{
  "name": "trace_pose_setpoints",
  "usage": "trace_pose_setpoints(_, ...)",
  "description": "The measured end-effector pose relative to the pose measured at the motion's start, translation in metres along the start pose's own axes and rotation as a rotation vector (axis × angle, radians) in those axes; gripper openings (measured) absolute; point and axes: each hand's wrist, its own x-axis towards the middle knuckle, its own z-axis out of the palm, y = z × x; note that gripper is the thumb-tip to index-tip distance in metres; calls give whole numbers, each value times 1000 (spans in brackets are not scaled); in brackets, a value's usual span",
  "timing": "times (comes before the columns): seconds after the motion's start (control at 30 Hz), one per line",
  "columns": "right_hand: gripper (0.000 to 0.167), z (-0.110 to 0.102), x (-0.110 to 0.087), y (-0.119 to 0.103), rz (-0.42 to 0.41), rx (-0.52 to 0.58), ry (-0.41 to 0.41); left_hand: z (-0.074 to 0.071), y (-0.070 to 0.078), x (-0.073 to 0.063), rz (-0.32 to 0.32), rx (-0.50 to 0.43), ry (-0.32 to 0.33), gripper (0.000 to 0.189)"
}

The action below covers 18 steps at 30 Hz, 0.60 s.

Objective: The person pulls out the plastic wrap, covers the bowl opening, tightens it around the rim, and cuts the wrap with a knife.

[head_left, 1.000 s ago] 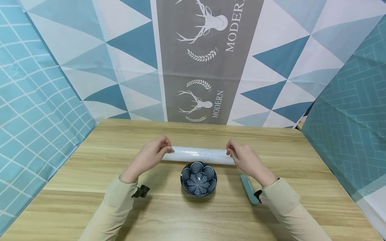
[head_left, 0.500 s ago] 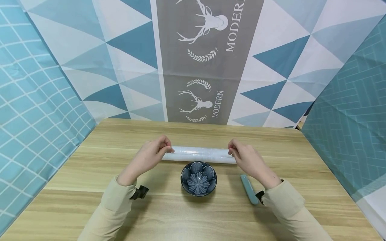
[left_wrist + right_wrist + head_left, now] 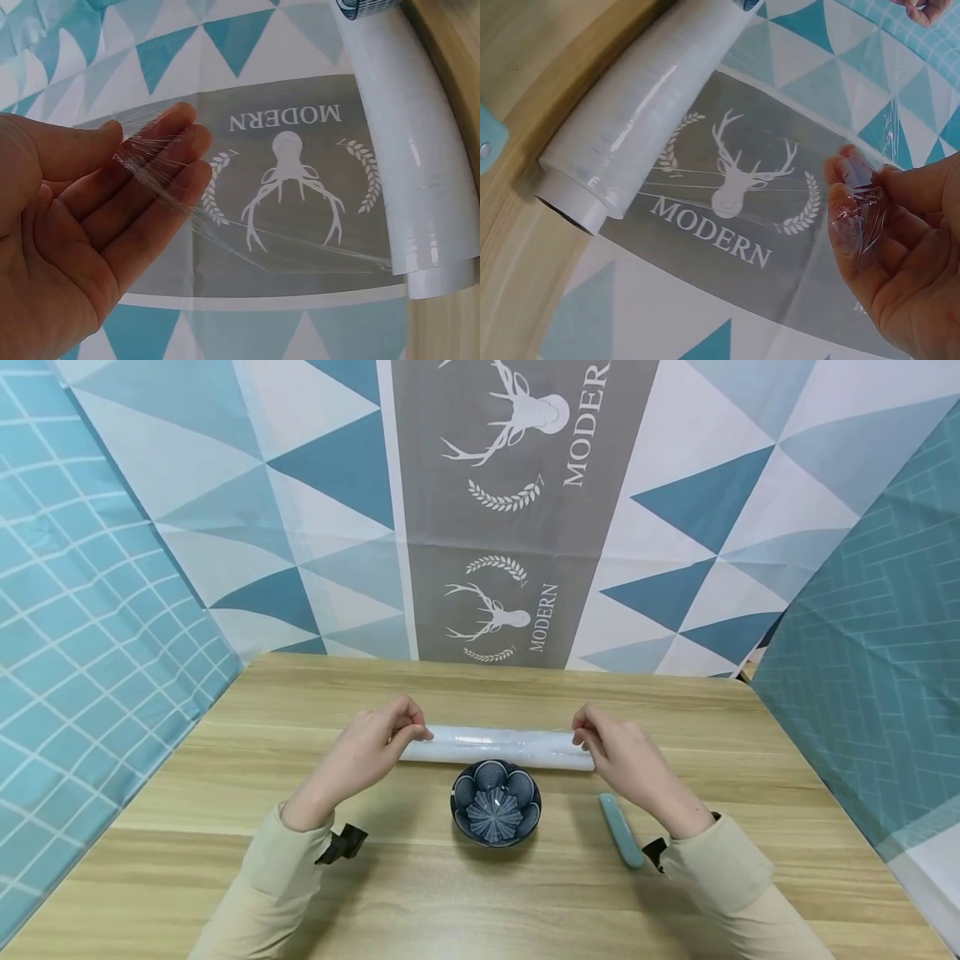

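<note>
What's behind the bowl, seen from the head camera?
The roll lies behind the bowl, with more table and the printed backdrop beyond. The bowl's far rim covers a little of the roll's near edge, so whether they touch can't be told there.

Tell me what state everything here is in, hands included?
Cling film roll: lying on its side, partly unrolled
Pulled-out film: see-through, creased, joined to the roll
Left hand: pinching the film between thumb and fingers
Right hand: pinching the film likewise
Dark blue patterned bowl: upright, nothing visible inside
Teal tool, possibly a folding knife: lying down, no blade showing
</note>
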Motion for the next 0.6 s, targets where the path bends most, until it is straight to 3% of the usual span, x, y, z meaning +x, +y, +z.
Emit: trace_pose_setpoints(0.6, 9, -15, -9, -7, -48, -10, 73, -10, 18, -9, 79, 20, 59, 5)
